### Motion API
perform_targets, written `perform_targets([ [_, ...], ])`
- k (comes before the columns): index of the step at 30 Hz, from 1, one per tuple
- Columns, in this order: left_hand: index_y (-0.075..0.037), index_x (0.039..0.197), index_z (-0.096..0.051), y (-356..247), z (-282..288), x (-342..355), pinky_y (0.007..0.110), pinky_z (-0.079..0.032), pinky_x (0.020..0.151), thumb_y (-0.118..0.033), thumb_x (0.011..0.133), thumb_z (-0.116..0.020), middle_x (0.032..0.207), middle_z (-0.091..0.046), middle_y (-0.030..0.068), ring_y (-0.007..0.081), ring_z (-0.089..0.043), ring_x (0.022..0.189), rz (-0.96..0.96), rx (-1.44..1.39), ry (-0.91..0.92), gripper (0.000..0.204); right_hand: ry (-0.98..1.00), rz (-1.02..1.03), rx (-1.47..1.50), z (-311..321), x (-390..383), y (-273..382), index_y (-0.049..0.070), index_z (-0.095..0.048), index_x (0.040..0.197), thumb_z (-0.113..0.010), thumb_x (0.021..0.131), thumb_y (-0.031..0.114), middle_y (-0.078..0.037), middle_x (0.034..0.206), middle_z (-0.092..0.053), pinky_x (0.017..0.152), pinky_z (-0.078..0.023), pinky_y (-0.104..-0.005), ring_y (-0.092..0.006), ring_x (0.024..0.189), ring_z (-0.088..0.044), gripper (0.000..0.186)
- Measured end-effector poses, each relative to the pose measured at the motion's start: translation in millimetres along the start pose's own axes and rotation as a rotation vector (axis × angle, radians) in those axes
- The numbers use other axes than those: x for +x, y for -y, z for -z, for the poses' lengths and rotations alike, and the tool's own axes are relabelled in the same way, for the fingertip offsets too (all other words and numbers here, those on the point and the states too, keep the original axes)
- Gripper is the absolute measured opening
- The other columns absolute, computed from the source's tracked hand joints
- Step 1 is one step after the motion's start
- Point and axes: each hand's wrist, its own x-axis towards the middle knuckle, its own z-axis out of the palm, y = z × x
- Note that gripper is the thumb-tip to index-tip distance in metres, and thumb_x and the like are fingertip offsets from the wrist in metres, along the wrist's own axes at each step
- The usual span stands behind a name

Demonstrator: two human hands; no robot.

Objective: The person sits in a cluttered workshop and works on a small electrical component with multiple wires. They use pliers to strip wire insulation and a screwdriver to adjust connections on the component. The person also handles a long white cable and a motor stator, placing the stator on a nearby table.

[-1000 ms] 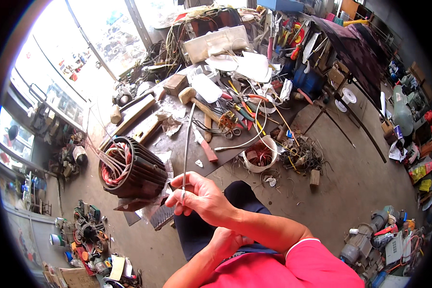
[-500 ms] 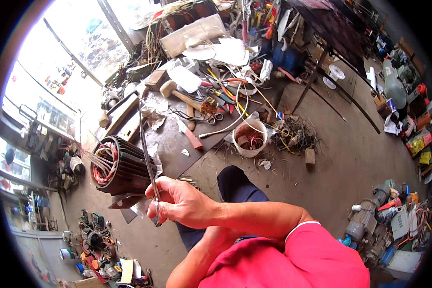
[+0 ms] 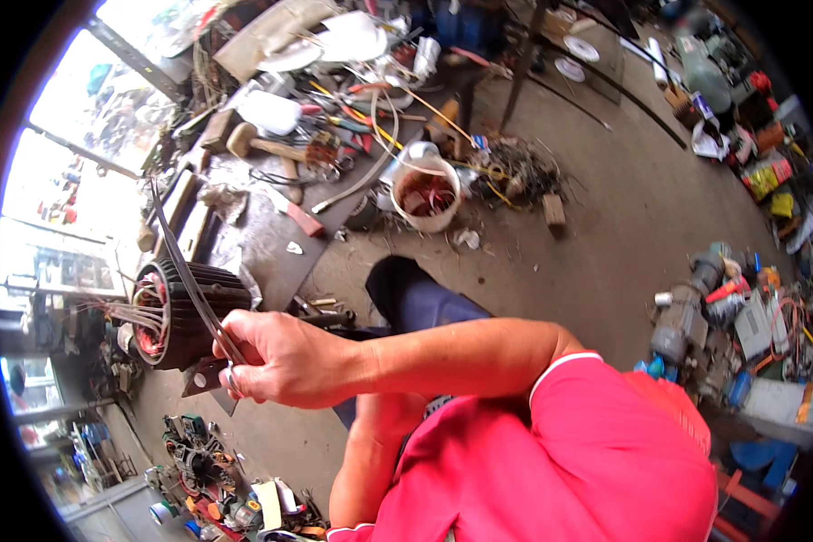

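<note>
While the left hand [image 3: 395, 412] lay mostly hidden under the right forearm [image 3: 460, 352], so that I could not tell whether it was open or closed, the right hand [image 3: 275, 359] was in plain view beyond the pink shirt [image 3: 533, 443]. Its thumb and bent fingers pinched the lower end of a long thin strip [image 3: 187, 275], dark and slightly bowed, which slanted up and to the left from the grip. The strip crossed in front of a dark ribbed motor housing [image 3: 215, 294]; I could not tell whether the two touched. The housing lay on its side just past the hand, its open end facing left, with red-bound windings [image 3: 156, 321] inside and pale wires [image 3: 126, 312] spreading out.

To the right of the housing, beyond the knees, a pale bucket [image 3: 403, 210] held reddish scraps. A wooden block [image 3: 554, 210] lay near a tangle of wire offcuts [image 3: 515, 167].

Across the dark sheet [image 3: 280, 257] were a red-handled tool [image 3: 305, 220], a wooden mallet [image 3: 242, 140] and a white bottle [image 3: 271, 112]. Farther back stood a blue container [image 3: 465, 27], with white spools [image 3: 581, 48] to its right.
</note>
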Motion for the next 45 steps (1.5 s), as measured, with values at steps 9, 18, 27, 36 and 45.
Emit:
perform_targets([
  [9, -0.007, 0.099, -0.056, 45.8, -3.9, 20.6, 0.034, -0.050, 0.075, -0.035, 0.093, -0.061, 0.099, -0.058, 0.0082, 0.0217, -0.058, 0.086, 0.283, -0.274, 0.261, 0.029, -0.044, 0.016, 0.056, -18.6, -11.2, 4.5, 0.001, -0.049, 0.097, -0.062, 0.090, 0.009, -0.005, 0.077, -0.060, 0.061, -0.048, -0.0280, -0.0104, 0.068, -0.058, 0.017],
  [18, -0.007, 0.095, -0.054, -14.2, -31.1, 48.7, 0.032, -0.048, 0.071, -0.032, 0.096, -0.055, 0.094, -0.056, 0.0078, 0.0212, -0.056, 0.081, 0.137, -0.208, 0.450, 0.025, -0.222, 0.079, -0.099, 45.4, -50.7, 46.6, 0.000, -0.050, 0.091, -0.064, 0.087, 0.015, -0.011, 0.074, -0.057, 0.064, -0.045, -0.0357, -0.0190, 0.069, -0.055, 0.021],
  [27, -0.002, 0.104, -0.055, 17.0, -92.1, 134.2, 0.035, -0.046, 0.089, -0.029, 0.102, -0.042, 0.105, -0.059, 0.0133, 0.0232, -0.058, 0.097, 0.304, 0.006, 0.225, 0.030, -0.212, 0.198, 0.118, 143.5, -23.5, 110.5, 0.001, -0.045, 0.116, -0.059, 0.094, 0.011, -0.003, 0.092, -0.059, 0.074, -0.047, -0.0248, -0.0052, 0.083, -0.053, 0.028],
  [36, 0.003, 0.121, -0.053, -70.9, -288.5, 142.2, 0.039, -0.038, 0.105, -0.045, 0.101, -0.032, 0.125, -0.056, 0.0183, 0.0307, -0.055, 0.115, 0.727, -0.223, 0.310, 0.056, -0.613, 0.470, -0.026, 202.4, -68.1, 271.6, 0.000, -0.044, 0.118, -0.060, 0.095, 0.013, -0.009, 0.093, -0.063, 0.077, -0.051, -0.0289, -0.0115, 0.085, -0.063, 0.031],
  [45, 0.001, 0.121, -0.057, -72.4, -504.6, 173.2, 0.037, -0.044, 0.099, -0.042, 0.102, -0.038, 0.112, -0.064, 0.0110, 0.0238, -0.057, 0.114, 0.525, -0.423, 0.741, 0.050, -1.285, 0.894, -0.168, 219.7, -289.7, 444.1, 0.002, -0.042, 0.127, -0.061, 0.094, 0.012, -0.018, 0.099, -0.068, 0.069, -0.053, -0.0308, -0.0165, 0.075, -0.065, 0.040],
])
